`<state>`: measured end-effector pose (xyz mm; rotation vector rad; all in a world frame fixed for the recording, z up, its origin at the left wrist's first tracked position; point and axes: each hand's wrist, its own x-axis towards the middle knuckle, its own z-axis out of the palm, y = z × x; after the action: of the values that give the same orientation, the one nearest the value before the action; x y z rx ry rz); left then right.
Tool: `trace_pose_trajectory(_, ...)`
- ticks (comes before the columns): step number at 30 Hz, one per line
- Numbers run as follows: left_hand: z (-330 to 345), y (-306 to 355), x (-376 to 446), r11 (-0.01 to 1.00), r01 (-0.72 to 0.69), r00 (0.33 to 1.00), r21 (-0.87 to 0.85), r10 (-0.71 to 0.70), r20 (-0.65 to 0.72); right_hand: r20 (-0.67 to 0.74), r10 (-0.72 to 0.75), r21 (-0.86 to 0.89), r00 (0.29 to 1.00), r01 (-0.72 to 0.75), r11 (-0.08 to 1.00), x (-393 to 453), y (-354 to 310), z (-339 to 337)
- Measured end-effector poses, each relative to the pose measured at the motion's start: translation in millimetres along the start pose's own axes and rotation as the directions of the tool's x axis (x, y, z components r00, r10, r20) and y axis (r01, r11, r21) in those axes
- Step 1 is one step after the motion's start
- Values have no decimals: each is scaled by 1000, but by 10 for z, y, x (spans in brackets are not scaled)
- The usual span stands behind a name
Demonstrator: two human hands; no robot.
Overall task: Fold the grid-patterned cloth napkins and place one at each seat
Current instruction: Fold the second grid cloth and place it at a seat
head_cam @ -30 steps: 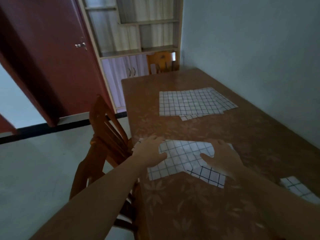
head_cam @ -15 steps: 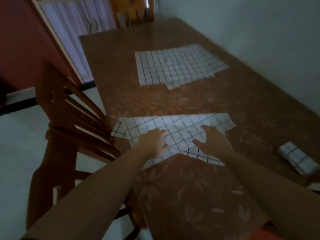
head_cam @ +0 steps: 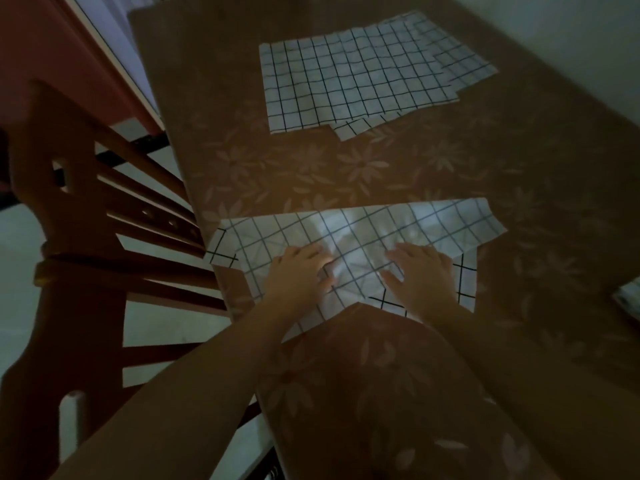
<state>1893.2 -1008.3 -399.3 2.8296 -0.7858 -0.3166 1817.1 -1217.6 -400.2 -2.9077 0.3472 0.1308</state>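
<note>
Pressing palm-down with fingers spread, the left hand [head_cam: 299,273] lies flat on the near napkin [head_cam: 363,237], gripping nothing. The right hand [head_cam: 420,275] does the same just beside it, fingers open and flat on the cloth, thumb pointing toward the left hand. The napkin lies partly folded under both palms; its left corner hangs over the table's [head_cam: 381,393] left edge, close to the wooden chair [head_cam: 79,216] pushed against that side. Its right end reaches out past the right hand onto bare tabletop. Beyond the fingertips a wide strip of flowered tabletop stays open before the far napkins [head_cam: 356,77], which lie spread flat and overlapping, well apart from the hands. At the right border a small folded napkin [head_cam: 628,299] is barely visible.
</note>
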Motion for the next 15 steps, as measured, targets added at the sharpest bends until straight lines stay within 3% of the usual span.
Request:
trace_pose_trajectory(5,187,-80,10,996,-81,994,-47,77,-76,-106,-1,78,994,9,997,-82,-14,88)
trace_pose_trajectory(7,207,-77,-28,997,-71,994,-33,68,-87,-43,-8,72,999,11,997,-87,-22,133)
trace_pose_trajectory(11,230,-51,-105,1000,26,995,15,-27,101,120,85,31,989,-89,996,-29,-6,217)
trace_pose_trajectory(15,279,-43,-119,999,39,998,-21,-38,40,38,80,47,996,-82,996,-47,-27,287)
